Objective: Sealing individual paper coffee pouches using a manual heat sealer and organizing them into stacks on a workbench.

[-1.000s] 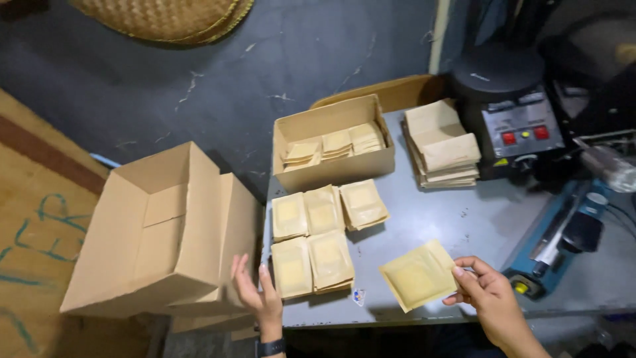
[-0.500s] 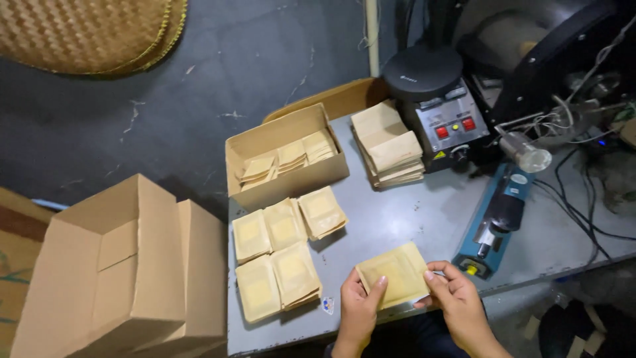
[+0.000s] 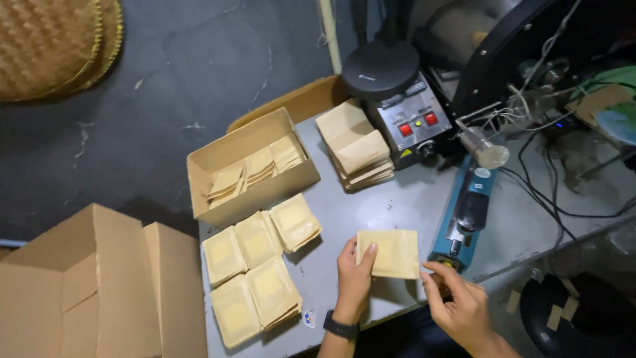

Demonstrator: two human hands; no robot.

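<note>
Pouch (image 3: 391,254) is the thing in hand: a flat, square tan paper one, held just above the front edge of the grey table (image 3: 411,199). Left hand (image 3: 352,273) has it pinched along its left edge, thumb on top and the other fingers tucked under. Right hand (image 3: 457,301) sits just beside the pouch's lower right corner, fingers loosely curled and a bit spread, and I honestly can't tell if the fingertips are touching the paper or not. Black wristband (image 3: 340,326) on the left wrist.

To the left, five low piles of the same pouches (image 3: 258,262) lie flat on the table in two rows. Behind those there's an open cardboard box (image 3: 248,166) with more pouches standing in it. Another taller stack (image 3: 354,146) sits by a black machine with two red buttons (image 3: 404,106). A blue sealer bar (image 3: 467,209) lies just right of the held pouch. Off the table's left side, a big brown carton (image 3: 93,285) stands with its flaps open, and a woven basket (image 3: 56,43) shows in the top left corner.
</note>
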